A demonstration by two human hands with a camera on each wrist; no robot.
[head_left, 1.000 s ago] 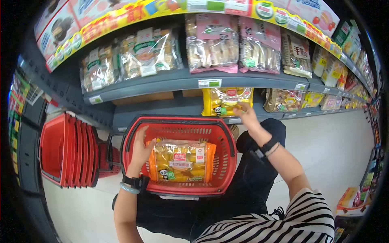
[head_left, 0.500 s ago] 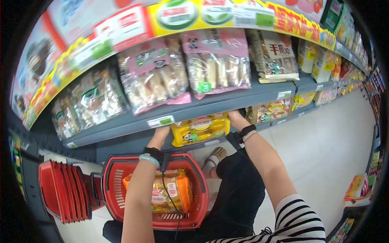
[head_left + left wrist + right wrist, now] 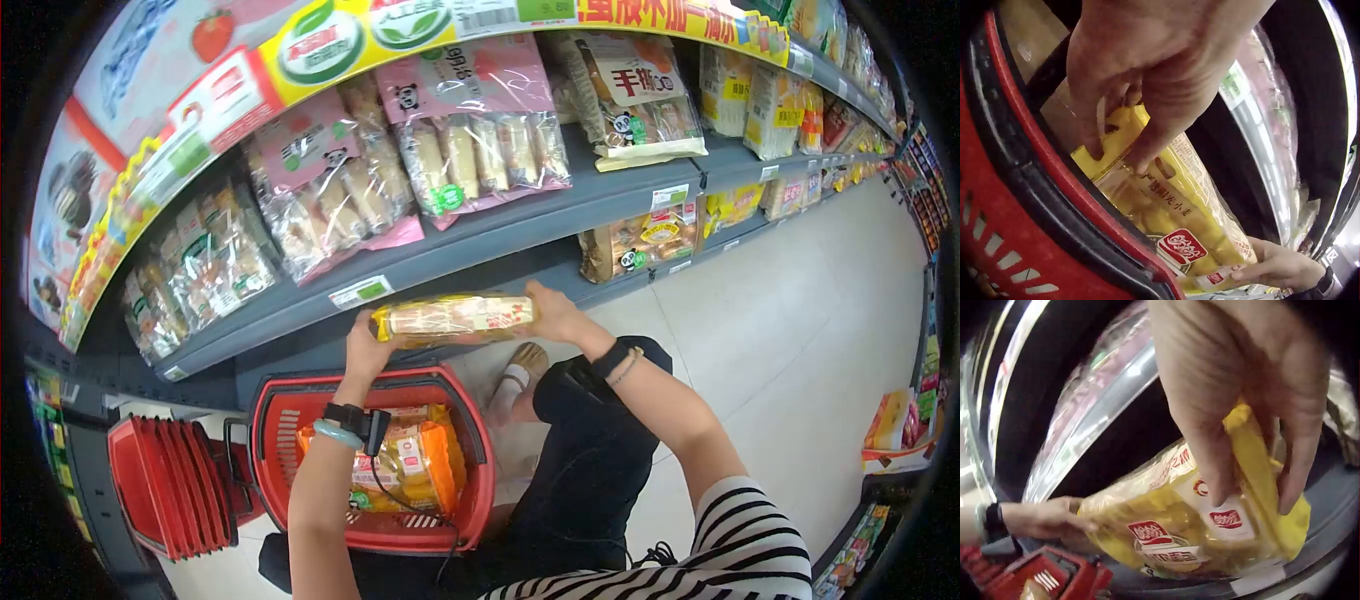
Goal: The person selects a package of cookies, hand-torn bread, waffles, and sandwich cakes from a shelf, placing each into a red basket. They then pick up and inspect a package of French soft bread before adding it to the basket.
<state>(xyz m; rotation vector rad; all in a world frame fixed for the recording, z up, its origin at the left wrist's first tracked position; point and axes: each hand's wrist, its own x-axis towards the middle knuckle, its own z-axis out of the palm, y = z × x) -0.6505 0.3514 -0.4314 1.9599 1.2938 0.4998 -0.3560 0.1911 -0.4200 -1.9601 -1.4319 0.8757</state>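
Observation:
Between both hands hangs a yellow bag of packaged bread (image 3: pixel 460 317), its narrow side facing up in the head view. The left hand (image 3: pixel 368 345) grips one end; in the left wrist view its thumb and fingers pinch the yellow wrapper (image 3: pixel 1172 200). At the other end the right hand (image 3: pixel 556 312) holds the crimped edge, thumb and fingers around the yellow plastic (image 3: pixel 1247 450). Below and to the left, a red shopping basket (image 3: pixel 480 450) contains an orange-edged bag of bread (image 3: pixel 410 462). The left forearm passes over the basket and covers part of it.
Shelves (image 3: pixel 520 218) with bagged breads curve across the front. Pink sandwich-bread bags (image 3: pixel 480 130) stand on the upper shelf, a brown bag (image 3: pixel 640 245) on the lower one. Stacked red baskets (image 3: pixel 170 485) are at left. The person's knee (image 3: pixel 600 390) is right of the basket.
The left hand has left the basket and both hands have taken hold of the yellow bread bag. It has come off the lower shelf toward the person and tipped, narrow side up.

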